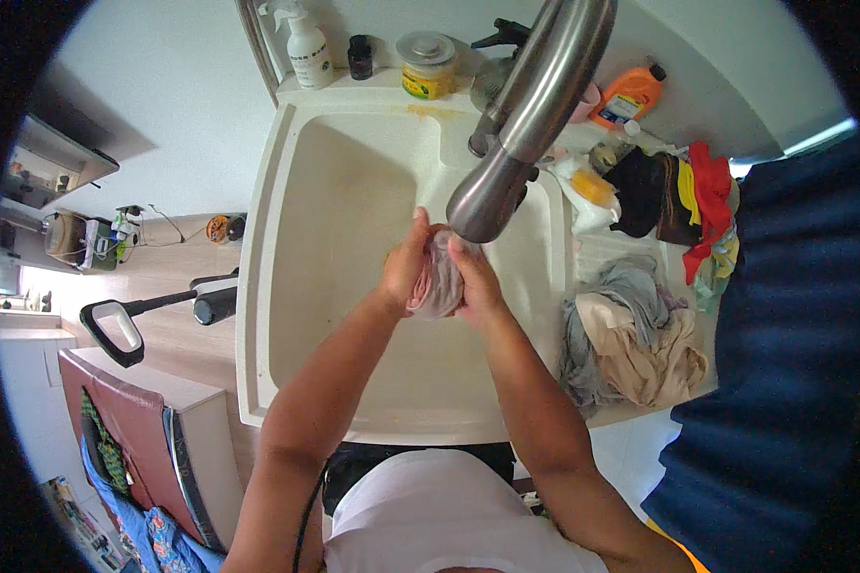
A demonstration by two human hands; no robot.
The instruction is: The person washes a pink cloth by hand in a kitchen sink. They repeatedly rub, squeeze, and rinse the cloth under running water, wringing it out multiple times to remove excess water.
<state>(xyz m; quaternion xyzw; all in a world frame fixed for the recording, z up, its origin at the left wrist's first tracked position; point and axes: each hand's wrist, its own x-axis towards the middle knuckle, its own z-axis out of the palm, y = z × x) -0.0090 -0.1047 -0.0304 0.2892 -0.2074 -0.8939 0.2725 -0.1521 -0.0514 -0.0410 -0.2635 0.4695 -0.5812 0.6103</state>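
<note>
Both hands hold one bunched, wet-looking pale pink cloth (438, 283) over the basin of a white sink (308, 236). My left hand (405, 268) grips its left side, thumb pointing up toward the back. On the right side, my right hand (476, 279) presses the cloth with its thumb on top. A brushed metal faucet (491, 193) hangs just above the cloth, its head close to my right thumb. Whether water runs from it cannot be seen. The fingers under the cloth are mostly hidden.
Crumpled grey and beige garments (638, 336) lie on the right ledge, with dark and red cloths (709, 208) behind them. Along the back rim stand a white spray bottle (308, 57), a small dark bottle (360, 57), a lidded jar (427, 68) and an orange bottle (627, 97).
</note>
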